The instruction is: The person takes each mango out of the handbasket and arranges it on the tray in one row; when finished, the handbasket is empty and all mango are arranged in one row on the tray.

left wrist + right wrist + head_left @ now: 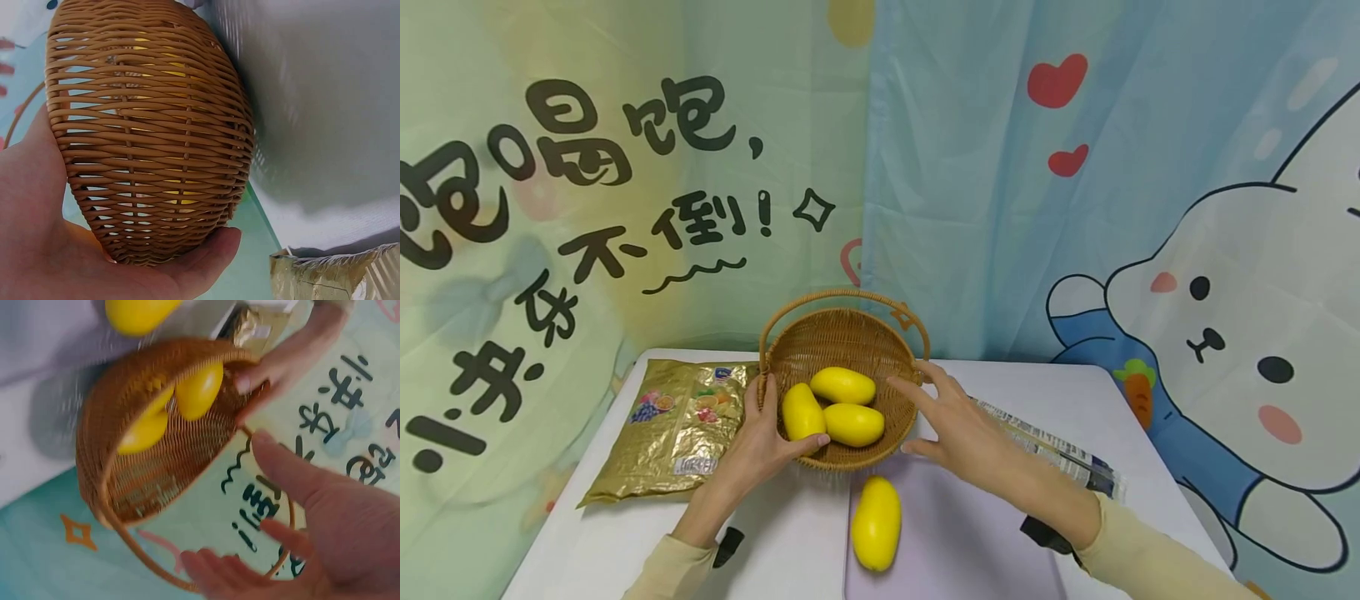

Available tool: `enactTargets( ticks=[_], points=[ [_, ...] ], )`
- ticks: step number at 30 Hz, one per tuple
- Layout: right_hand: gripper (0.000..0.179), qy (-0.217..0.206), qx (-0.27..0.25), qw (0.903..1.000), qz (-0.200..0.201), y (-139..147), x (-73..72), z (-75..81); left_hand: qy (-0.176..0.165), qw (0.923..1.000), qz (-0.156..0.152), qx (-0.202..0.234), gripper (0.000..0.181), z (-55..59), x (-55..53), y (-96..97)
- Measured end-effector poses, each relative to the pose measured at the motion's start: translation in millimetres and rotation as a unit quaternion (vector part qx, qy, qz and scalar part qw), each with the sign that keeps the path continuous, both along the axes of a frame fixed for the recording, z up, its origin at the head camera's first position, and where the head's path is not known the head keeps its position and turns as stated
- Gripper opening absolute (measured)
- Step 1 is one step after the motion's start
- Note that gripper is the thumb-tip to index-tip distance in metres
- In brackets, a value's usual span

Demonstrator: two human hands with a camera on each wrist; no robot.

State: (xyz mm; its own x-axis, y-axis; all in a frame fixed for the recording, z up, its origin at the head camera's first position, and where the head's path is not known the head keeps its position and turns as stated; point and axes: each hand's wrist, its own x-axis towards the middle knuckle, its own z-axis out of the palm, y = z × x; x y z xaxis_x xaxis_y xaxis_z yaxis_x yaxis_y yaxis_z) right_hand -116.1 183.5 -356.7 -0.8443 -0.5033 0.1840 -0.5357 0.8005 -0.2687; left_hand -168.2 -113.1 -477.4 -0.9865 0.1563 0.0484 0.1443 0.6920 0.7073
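A brown wicker basket with an arched handle tilts toward me, three yellow mangoes lying inside. My left hand grips its left side, thumb over the rim; in the left wrist view, fingers reach around the woven outside. At the right rim is my right hand, its fingers spread and loosely bent. The right wrist view shows that hand holding nothing, apart from the basket wall. Another mango lies in front of the basket on a pale purple mat.
On the left of the white table lies a gold snack bag beside the basket. A dark and silver package lies to the right, partly hidden by my right arm. A printed curtain hangs behind the table.
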Motion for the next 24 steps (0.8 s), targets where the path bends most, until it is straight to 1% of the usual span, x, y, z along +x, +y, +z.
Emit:
enactTargets(
  ticks=[3,5,9,12,16,21,24],
  points=[
    [0.081,0.001,0.014,0.9986,0.051,-2.9,-16.7,8.8,0.000,1.0000,0.000,0.000,0.133,-0.8,0.2,-0.1],
    [0.080,-0.007,0.026,0.9963,0.081,-5.9,-28.6,12.1,-0.002,1.0000,0.000,0.001,0.133,-1.1,0.8,0.1],
    [0.077,-0.023,0.050,0.9909,0.122,-13.8,-51.9,13.5,-0.009,1.0000,-0.001,0.005,0.133,-1.7,1.5,0.8],
    [0.079,-0.045,0.056,0.9875,0.140,-19.8,-66.9,13.8,-0.010,0.9999,-0.003,0.005,0.133,-1.9,1.5,1.2],
    [0.085,-0.076,0.058,0.9837,0.152,-27.0,-82.2,16.3,-0.006,1.0000,-0.004,0.001,0.133,-2.2,0.9,1.1],
    [0.087,-0.082,0.081,0.9795,0.165,-35.5,-99.6,17.0,0.003,1.0000,-0.005,0.001,0.133,-1.7,-0.8,0.3],
    [0.087,-0.095,0.097,0.9767,0.166,-40.2,-108.7,14.6,0.002,1.0000,-0.004,-0.002,0.133,-1.6,-1.5,0.0]
  ],
)
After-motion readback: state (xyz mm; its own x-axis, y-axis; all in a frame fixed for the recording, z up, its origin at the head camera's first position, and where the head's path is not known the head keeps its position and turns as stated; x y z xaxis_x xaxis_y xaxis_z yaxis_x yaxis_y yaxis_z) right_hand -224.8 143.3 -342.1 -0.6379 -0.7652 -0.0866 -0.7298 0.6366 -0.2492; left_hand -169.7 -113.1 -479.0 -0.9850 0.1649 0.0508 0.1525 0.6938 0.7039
